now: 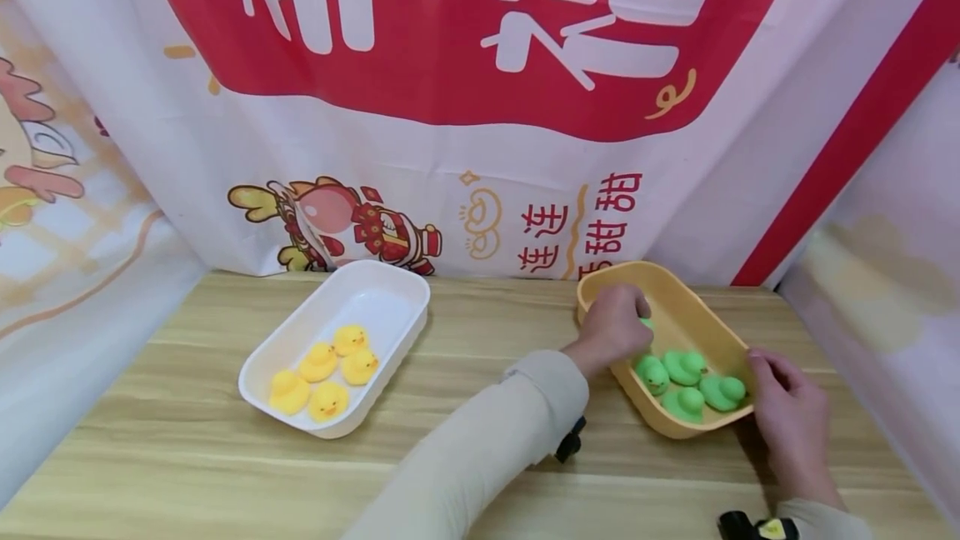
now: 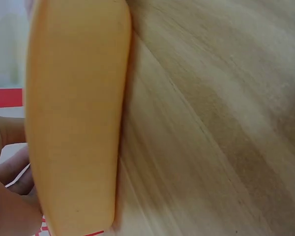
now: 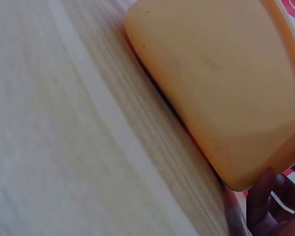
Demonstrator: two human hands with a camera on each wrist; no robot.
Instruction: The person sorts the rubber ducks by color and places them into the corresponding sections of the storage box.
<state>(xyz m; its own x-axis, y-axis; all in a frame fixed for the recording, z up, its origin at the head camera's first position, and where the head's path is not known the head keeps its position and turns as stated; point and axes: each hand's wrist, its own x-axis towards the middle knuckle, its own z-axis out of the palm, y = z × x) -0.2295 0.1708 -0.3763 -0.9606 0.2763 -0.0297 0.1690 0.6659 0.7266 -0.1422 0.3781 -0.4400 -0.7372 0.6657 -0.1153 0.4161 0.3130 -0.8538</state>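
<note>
My left hand [image 1: 617, 325] reaches over the left side of the orange tray [image 1: 678, 298] and pinches a green toy duck [image 1: 647, 323], mostly hidden by the fingers. Below it in the tray sit several green ducks [image 1: 684, 367] at the near end. At the tray's right rim, my right hand [image 1: 793, 407] grips the edge between thumb and fingers. The left wrist view has the tray's outer wall [image 2: 78, 118] with the left hand [image 2: 12, 182] behind it. In the right wrist view, the right hand's fingers [image 3: 263, 194] touch the tray's corner.
To the left stands a white tray [image 1: 258, 357] holding several yellow toy ducks [image 1: 318, 362]. Both trays rest on a wood-grain table [image 1: 480, 440]. A printed red and white cloth [image 1: 450, 148] hangs behind, with more cloth at both sides.
</note>
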